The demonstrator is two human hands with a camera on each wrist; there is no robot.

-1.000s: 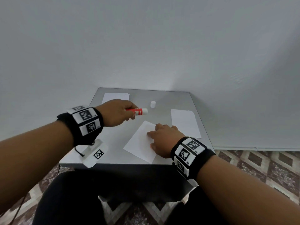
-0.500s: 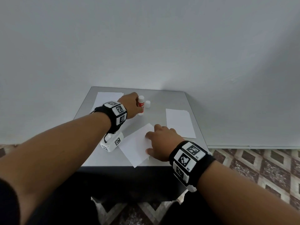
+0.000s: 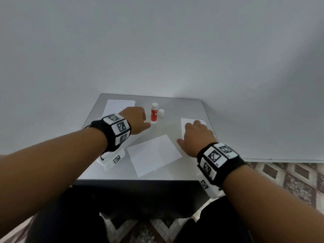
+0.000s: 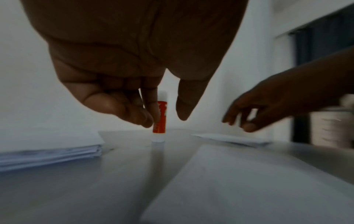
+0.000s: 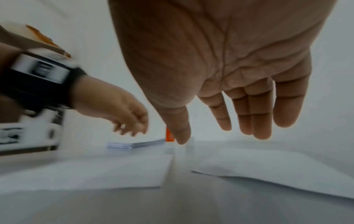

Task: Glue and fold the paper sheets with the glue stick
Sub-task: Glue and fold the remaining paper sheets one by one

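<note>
The red and white glue stick [image 3: 154, 113] stands upright and uncapped at the back of the grey table [image 3: 189, 109], with its white cap [image 3: 161, 112] just to its right. My left hand [image 3: 140, 120] hovers close on the stick's left with fingers loosely curled, holding nothing; in the left wrist view the glue stick [image 4: 160, 121] shows between the fingers [image 4: 147, 119] and thumb. My right hand [image 3: 196, 132] is spread flat above the right paper sheet [image 3: 184, 122], fingers straight. A tilted sheet [image 3: 154, 156] lies at the table's centre.
A stack of white sheets [image 3: 119, 105] lies at the back left corner, also seen as a stack [image 4: 47, 149] in the left wrist view. A plain wall rises right behind the table. The table's front edge [image 3: 140, 180] drops to my dark lap; patterned floor tiles [image 3: 289, 176] lie to the right.
My left hand carried the glue stick to the back, stood it upright by the cap and let go. My right hand left the centre sheet and moved over the right sheet.
</note>
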